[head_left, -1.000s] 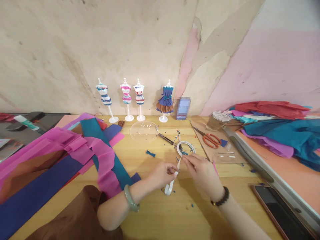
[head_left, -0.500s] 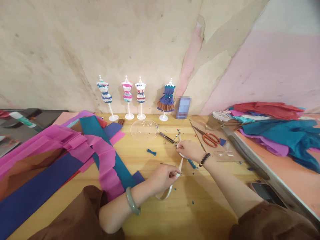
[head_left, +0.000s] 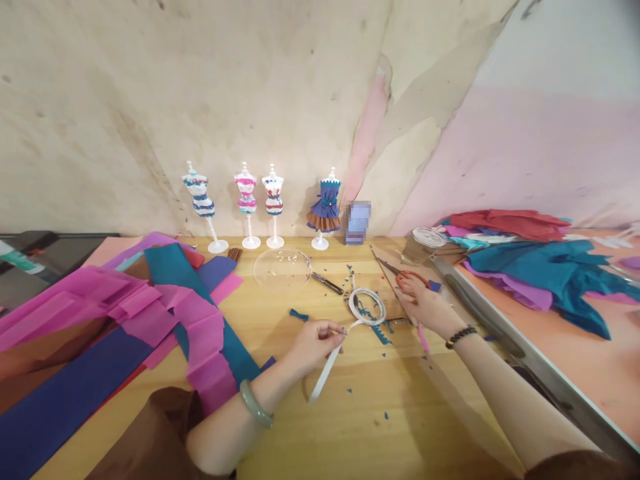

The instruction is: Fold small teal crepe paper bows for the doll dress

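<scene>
Currently, left hand: thumb and fingers of the left hand (head_left: 316,343) are pinched together on white tape (head_left: 324,380), its free end hanging over the wooden tabletop (head_left: 320,443).
Tape roll: I see the white tape roll (head_left: 382,313) lying flat, just beyond the left hand, the pinched strip leading off its near side.
Right hand: from my remote view the right hand (head_left: 427,303) reaches over the orange-handled scissors (head_left: 419,276), fingers at the handles; I cannot tell whether they close on them.
Scraps: teal zigzag-edged trimming (head_left: 383,335) near the roll; teal bow (head_left: 299,315) to the left.
Back row: four small dress forms, the rightmost in a blue-and-brown dress (head_left: 327,203).
Left side: magenta crumpled strip (head_left: 206,340) across teal and blue lengths.
</scene>
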The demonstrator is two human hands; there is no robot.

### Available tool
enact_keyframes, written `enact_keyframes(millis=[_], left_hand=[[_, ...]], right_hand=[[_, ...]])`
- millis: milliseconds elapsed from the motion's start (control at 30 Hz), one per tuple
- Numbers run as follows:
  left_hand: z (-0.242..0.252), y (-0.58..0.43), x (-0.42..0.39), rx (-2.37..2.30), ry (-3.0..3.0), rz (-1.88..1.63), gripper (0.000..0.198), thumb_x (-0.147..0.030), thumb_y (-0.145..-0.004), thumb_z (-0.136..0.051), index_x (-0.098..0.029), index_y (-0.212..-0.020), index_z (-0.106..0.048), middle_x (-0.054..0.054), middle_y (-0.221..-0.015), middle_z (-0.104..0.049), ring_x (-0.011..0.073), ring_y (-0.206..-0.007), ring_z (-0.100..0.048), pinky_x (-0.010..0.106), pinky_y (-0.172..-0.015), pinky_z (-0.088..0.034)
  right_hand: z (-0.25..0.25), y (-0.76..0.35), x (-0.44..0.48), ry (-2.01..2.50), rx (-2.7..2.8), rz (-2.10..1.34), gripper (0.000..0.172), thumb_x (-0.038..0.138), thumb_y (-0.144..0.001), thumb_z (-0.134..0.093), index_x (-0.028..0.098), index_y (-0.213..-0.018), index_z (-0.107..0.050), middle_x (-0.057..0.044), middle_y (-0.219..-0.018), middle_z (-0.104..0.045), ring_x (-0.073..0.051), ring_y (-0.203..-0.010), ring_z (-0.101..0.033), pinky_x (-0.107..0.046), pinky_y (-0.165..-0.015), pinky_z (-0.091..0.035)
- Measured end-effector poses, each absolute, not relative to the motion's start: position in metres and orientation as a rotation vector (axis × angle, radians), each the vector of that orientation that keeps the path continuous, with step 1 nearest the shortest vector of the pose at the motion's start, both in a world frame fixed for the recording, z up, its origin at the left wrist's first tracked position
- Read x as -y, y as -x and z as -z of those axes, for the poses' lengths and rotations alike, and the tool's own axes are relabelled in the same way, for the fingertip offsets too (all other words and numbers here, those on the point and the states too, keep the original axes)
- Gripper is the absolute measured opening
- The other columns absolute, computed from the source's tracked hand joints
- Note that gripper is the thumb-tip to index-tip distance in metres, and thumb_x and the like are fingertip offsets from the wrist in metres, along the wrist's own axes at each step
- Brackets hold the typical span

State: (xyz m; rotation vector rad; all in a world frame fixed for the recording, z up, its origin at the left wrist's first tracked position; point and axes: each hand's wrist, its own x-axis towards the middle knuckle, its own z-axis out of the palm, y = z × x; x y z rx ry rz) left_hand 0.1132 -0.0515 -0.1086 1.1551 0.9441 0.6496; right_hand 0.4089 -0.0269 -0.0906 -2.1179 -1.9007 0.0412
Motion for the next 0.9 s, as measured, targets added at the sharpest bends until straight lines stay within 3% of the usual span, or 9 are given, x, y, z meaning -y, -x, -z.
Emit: enact_keyframes(millis=[167,300,467,633,767,900], left_hand=[[0.114,-0.113,0.051,-0.903,-1.076,-0.715,0.036,-0.043,-0.058,-0.079,-0.013,-0.075,-0.068,-0.001,-0.059,-0.06,0.0101,-0.052,-0.051,0.024,-0.054,-0.041],[0.112,-0.113,0.05,-0.885,-1.042,-0.727,0.038,-0.044,-0.054,-0.08,-0.013,-0.07,-0.068,-0.001,-0.056,-0.059,0.0092,-0.049,-0.049,0.023,-0.051,-0.04],[0.086,-0.102,0.043,-0.87,-1.002,-0.933,0.035,-0.043,-0.053,-0.081,-0.014,-0.067,-0.067,-0.003,-0.052,-0.058,0.0074,-0.047,-0.047,0.022,-0.051,-0.039],[0.046,-0.075,0.035,-0.855,-0.948,-1.123,0.026,-0.037,-0.061,-0.079,-0.016,-0.073,-0.069,-0.002,-0.06,-0.062,0.0088,-0.056,-0.053,0.022,-0.06,-0.043],[0.032,-0.06,0.031,-0.848,-1.043,-0.88,0.024,-0.035,-0.062,-0.079,-0.015,-0.071,-0.069,-0.001,-0.061,-0.062,0.0083,-0.054,-0.051,0.022,-0.057,-0.041],[0.048,-0.07,0.032,-0.848,-1.079,-0.662,0.026,-0.035,-0.061,-0.08,-0.015,-0.071,-0.068,-0.001,-0.061,-0.061,0.0081,-0.055,-0.051,0.022,-0.058,-0.041]], right_hand=[[0.101,-0.366,0.012,2.048,2.04,-0.166,0.021,0.022,-0.084,-0.054,0.017,-0.101,-0.066,-0.011,-0.099,-0.073,-0.021,-0.092,-0.067,-0.028,-0.081,-0.047],[0.091,-0.358,-0.001,2.031,2.05,-0.253,0.012,0.019,-0.083,-0.055,0.017,-0.08,-0.067,-0.01,-0.086,-0.073,-0.021,-0.085,-0.067,-0.027,-0.076,-0.046],[0.066,-0.356,-0.009,1.926,1.927,-0.483,0.016,0.025,-0.085,-0.051,0.017,-0.08,-0.064,-0.008,-0.08,-0.071,-0.02,-0.078,-0.066,-0.028,-0.07,-0.046],[0.079,-0.301,0.01,1.67,1.824,-1.025,0.023,0.036,-0.087,-0.048,0.02,-0.076,-0.06,-0.004,-0.07,-0.07,-0.017,-0.059,-0.065,-0.027,-0.056,-0.05],[0.103,-0.271,0.042,1.479,1.712,-1.23,0.038,0.053,-0.088,-0.044,0.019,-0.087,-0.059,-0.007,-0.076,-0.07,-0.017,-0.064,-0.066,-0.03,-0.059,-0.053],[0.106,-0.298,0.027,1.442,1.613,-1.154,0.047,0.063,-0.082,-0.047,0.018,-0.09,-0.057,-0.007,-0.081,-0.068,-0.017,-0.07,-0.064,-0.031,-0.063,-0.052]])
